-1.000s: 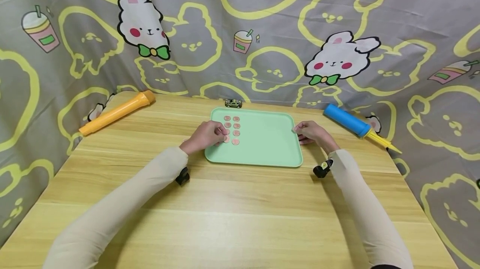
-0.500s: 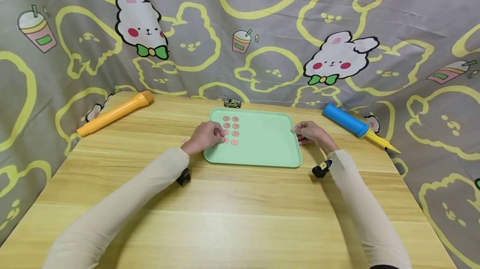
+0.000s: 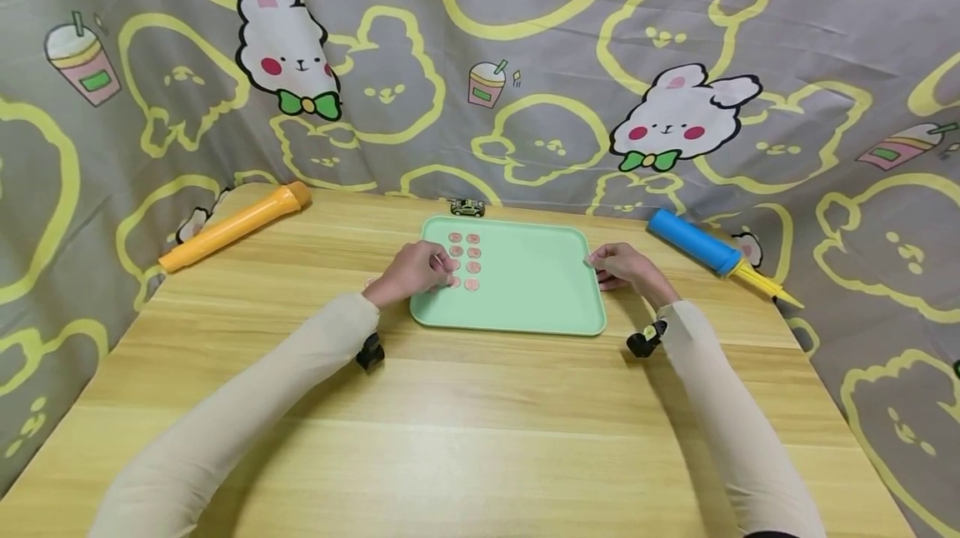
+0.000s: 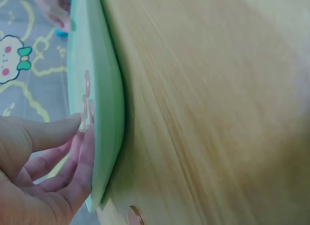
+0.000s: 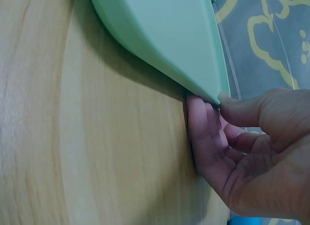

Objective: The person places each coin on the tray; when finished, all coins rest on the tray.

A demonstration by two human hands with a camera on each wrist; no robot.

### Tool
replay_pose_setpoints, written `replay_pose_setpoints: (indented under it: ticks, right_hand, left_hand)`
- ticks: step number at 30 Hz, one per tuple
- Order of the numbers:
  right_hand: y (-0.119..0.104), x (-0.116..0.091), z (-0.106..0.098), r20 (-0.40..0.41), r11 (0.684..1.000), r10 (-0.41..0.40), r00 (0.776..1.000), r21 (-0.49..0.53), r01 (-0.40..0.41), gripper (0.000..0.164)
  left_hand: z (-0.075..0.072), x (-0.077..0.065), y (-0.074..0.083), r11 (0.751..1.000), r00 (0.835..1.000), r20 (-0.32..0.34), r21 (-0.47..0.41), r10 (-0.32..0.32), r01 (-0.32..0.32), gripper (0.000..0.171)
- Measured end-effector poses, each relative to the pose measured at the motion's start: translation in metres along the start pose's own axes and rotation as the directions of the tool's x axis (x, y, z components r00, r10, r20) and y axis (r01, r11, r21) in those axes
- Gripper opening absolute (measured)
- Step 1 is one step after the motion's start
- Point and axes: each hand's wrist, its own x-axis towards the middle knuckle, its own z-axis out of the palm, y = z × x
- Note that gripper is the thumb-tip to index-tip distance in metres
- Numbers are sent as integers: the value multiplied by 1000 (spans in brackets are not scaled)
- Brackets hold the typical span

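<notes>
A light green tray [image 3: 536, 292] lies on the table. On its left part, several copper coins [image 3: 473, 252] stand in two columns. My left hand [image 3: 412, 273] reaches over the tray's left rim. Its thumb and fingertips pinch the nearest coin [image 3: 454, 281] of the left column, low at the tray floor; the left wrist view shows the fingertips [image 4: 77, 119] close around it. My right hand [image 3: 621, 265] grips the tray's right rim, thumb on top and curled fingers below, as the right wrist view shows. One more coin [image 4: 134, 215] lies on the table, left of the tray.
A small toy car [image 3: 468, 207] stands behind the tray. An orange microphone-shaped tube [image 3: 236, 226] lies at the back left, a blue and yellow hand pump [image 3: 697, 244] at the back right. A patterned curtain [image 3: 405, 105] hangs along the table's far edge.
The coin at my left fingertips has come slightly nearer and down, level with the coin beside it. My right hand keeps its place on the rim.
</notes>
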Motion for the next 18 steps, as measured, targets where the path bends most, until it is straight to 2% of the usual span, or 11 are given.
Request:
replay_pose_setpoints:
  ticks: [3,5,9,18]
  right_hand:
    - [0,-1,-1,9,1000,-6,1000,5,6,28]
    - [0,-1,-1,13,1000,-7,1000,6,7,29]
    - [0,2,0,5,1000,5,1000,4,-5,30]
    - [-1,0,0,3,1000,21,1000,0,-21,34]
  left_hand:
    - [-5,-1,-1,998,1000,-11,-48,27,-28,8]
    - [-9,-4,-5,995,999,-25,-98,31,-33,10]
    - [-20,-9,-12,991,998,-55,-129,15,-22,13]
    - [-44,-17,-25,995,996,-84,-96,-26,18,17]
